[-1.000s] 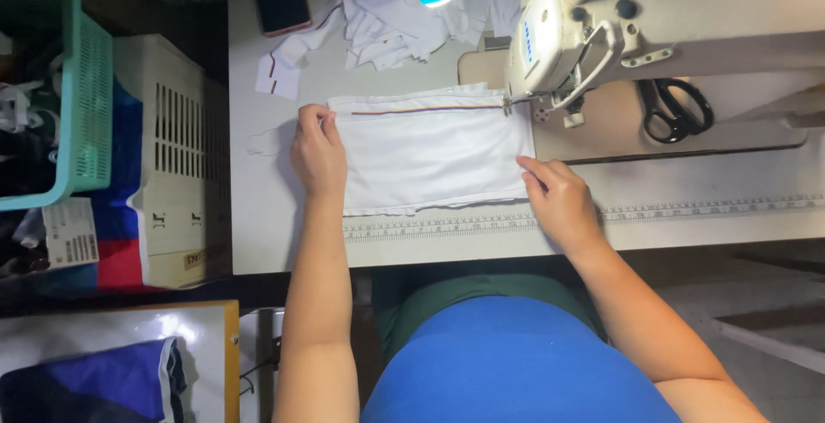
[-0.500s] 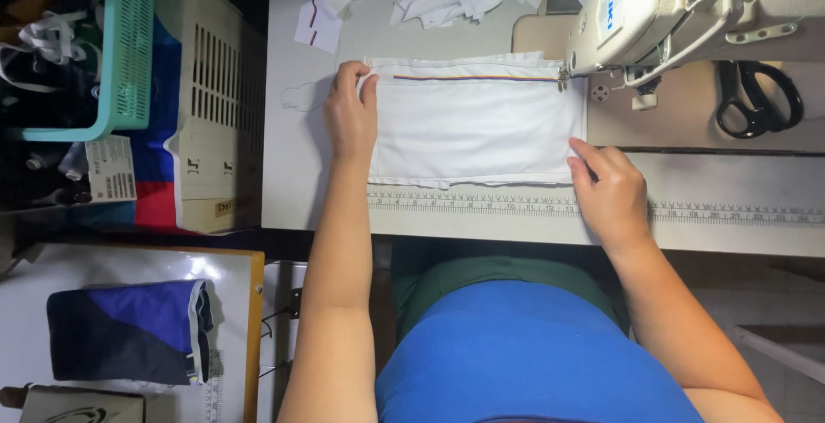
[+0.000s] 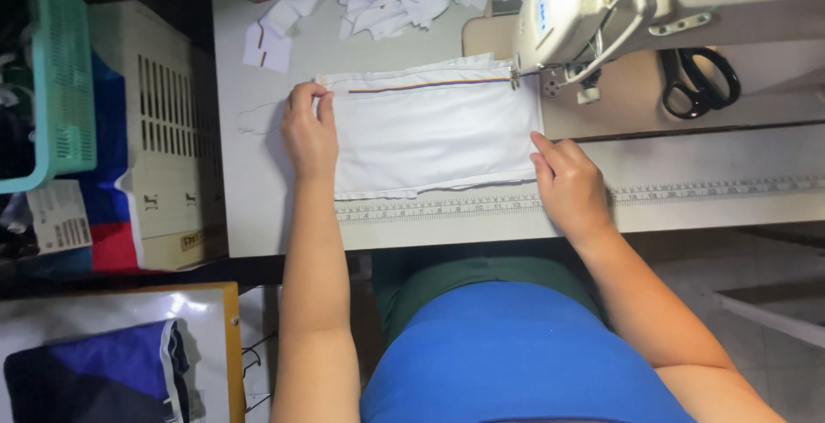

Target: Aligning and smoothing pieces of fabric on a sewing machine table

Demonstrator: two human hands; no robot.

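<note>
Both hands barely shifted: left hand (image 3: 309, 131) fingers pinching white fabric (image 3: 434, 135), right hand (image 3: 567, 184) fingers flat.

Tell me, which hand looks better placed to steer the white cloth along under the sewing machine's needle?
Probably the right hand. It lies flat on the white cloth at the end nearest the sewing machine. The left hand pinches the far corner, by the striped edge, better suited to keeping the cloth taut.
</note>
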